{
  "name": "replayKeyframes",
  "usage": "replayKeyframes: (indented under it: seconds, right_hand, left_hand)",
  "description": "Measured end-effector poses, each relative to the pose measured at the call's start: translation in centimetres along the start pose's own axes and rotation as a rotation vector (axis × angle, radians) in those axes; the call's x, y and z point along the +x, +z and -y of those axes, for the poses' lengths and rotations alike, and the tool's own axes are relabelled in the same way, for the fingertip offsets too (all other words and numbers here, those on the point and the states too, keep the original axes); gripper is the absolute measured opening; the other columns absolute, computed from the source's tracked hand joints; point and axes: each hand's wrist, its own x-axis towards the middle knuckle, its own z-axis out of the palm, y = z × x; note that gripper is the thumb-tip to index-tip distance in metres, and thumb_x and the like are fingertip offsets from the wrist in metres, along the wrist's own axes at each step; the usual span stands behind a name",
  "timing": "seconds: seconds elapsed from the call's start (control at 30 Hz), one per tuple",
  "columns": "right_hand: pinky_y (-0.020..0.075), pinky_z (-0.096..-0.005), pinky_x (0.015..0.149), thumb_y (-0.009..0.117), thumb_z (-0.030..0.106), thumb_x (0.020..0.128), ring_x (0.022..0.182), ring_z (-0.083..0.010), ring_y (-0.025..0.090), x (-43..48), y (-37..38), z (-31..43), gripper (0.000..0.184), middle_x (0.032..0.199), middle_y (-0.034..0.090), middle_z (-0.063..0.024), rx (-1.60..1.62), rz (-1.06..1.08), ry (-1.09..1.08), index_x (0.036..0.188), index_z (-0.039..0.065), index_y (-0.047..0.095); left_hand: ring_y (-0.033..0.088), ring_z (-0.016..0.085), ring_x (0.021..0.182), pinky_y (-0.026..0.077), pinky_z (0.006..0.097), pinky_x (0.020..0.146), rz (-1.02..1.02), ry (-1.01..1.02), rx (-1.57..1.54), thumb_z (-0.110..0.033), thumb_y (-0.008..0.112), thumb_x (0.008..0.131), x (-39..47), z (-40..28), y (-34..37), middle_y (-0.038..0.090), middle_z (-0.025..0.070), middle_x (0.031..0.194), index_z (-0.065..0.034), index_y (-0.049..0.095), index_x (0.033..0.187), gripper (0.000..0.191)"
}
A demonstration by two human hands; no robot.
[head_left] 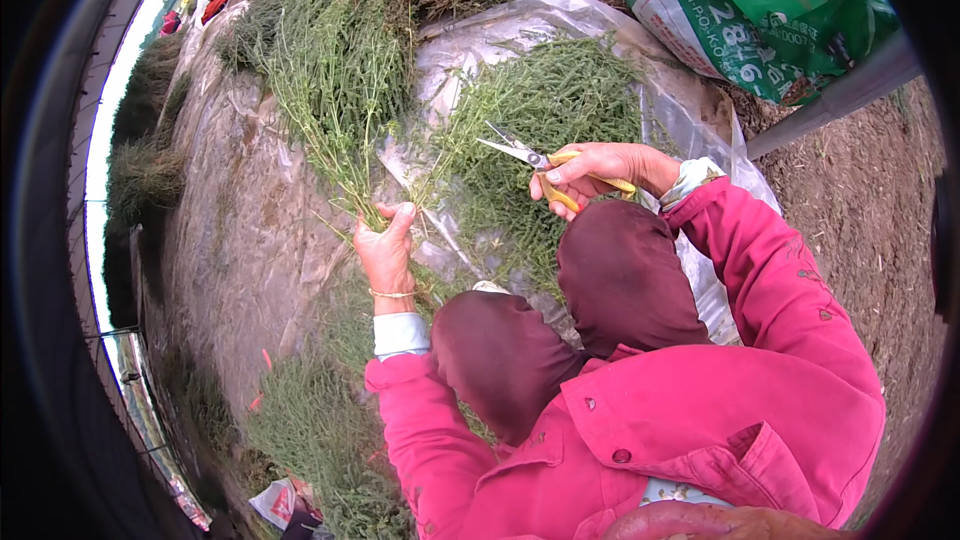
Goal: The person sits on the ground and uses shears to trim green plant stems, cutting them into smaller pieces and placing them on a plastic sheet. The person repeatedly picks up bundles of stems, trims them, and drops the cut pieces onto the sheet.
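My left hand (386, 244) grips the stem ends of a few leafy green sprigs (341, 157), which fan upward over the plastic sheet. To the right, my right hand (592, 172) holds scissors (534, 157) with yellow handles, the blades parted and pointing left towards the sprigs. Below the scissors and beyond my knees lies a pile of cut green plants (555, 97). A larger heap of green plants (352, 52) lies above my left hand, with red ties near its top.
Clear plastic sheeting (232, 187) covers the ground. A green printed sack (750, 15) and a grey metal pole (840, 94) stand at the upper right. More plant bundles (322, 435) with red ties lie at the lower left, near a white and red bag (276, 502).
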Motion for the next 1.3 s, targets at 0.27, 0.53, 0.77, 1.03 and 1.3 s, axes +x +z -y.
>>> replayKeyframes:
  seconds: [0.27, 0.53, 0.77, 1.03, 1.3]
  right_hand:
    - [0.0553, -0.0337, 0.062, 0.058, 0.034, 0.094, 0.068, -0.0176, 0.065, 1.4, -0.2, 0.7, 0.036, 0.083, 0.064, -0.0093, 0.083, 0.038, -0.003, 0.110, 0.001, 0.056]
    - [0.0411, -0.0244, 0.044, 0.057, 0.034, 0.096, 0.050, -0.0074, 0.045, 2.2, 0.2, 0.1, 0.028, 0.063, 0.047, 0.0010, 0.132, 0.031, 0.005, 0.098, 0.006, 0.054]
    - [0.0492, -0.0310, 0.056, 0.059, 0.038, 0.095, 0.061, -0.0133, 0.053, 1.8, 0.3, 0.7, 0.033, 0.072, 0.053, -0.0029, 0.207, -0.045, -0.258, 0.107, 0.008, 0.054]
    - [0.0542, -0.0342, 0.069, 0.058, 0.031, 0.095, 0.075, -0.0182, 0.064, 2.6, 3.1, 4.4, 0.034, 0.088, 0.063, -0.0072, -0.152, -0.126, -0.166, 0.117, 0.004, 0.055]
    - [0.0524, -0.0293, 0.065, 0.060, 0.035, 0.093, 0.072, -0.0139, 0.062, 2.6, 3.2, 5.0, 0.037, 0.085, 0.062, -0.0053, -0.450, -0.316, -0.118, 0.114, 0.004, 0.057]
  left_hand:
    - [0.048, 0.002, 0.052, 0.033, 0.0163, 0.042, 0.000, 0.032, 0.026, 0.002, 0.075, 0.079, 0.2, 0.3, 0.7, 0.065, 0.0004, 0.082, -0.0098, 0.055, 0.092, 0.027]
    - [0.050, 0.005, 0.051, 0.034, 0.0169, 0.040, 0.018, 0.047, -0.006, 0.000, 0.076, 0.079, 0.6, 0.9, 0.9, 0.065, 0.0031, 0.084, -0.0108, 0.052, 0.096, 0.031]
    - [0.050, 0.005, 0.051, 0.034, 0.0166, 0.039, 0.034, -0.023, 0.075, -0.002, 0.076, 0.080, 0.3, 0.6, -0.8, 0.065, 0.0033, 0.083, -0.0111, 0.055, 0.095, 0.027]
    - [0.049, 0.006, 0.048, 0.032, 0.0180, 0.038, -0.012, -0.051, 0.012, -0.035, 0.059, 0.096, -1.3, 1.2, -1.7, 0.069, 0.0107, 0.088, -0.0028, 0.054, 0.109, 0.035]
    - [0.065, 0.013, 0.070, 0.033, 0.0187, 0.040, -0.002, -0.103, 0.077, -0.034, 0.055, 0.099, -4.9, 2.0, -3.7, 0.057, 0.0008, 0.087, -0.0107, 0.049, 0.106, 0.025]
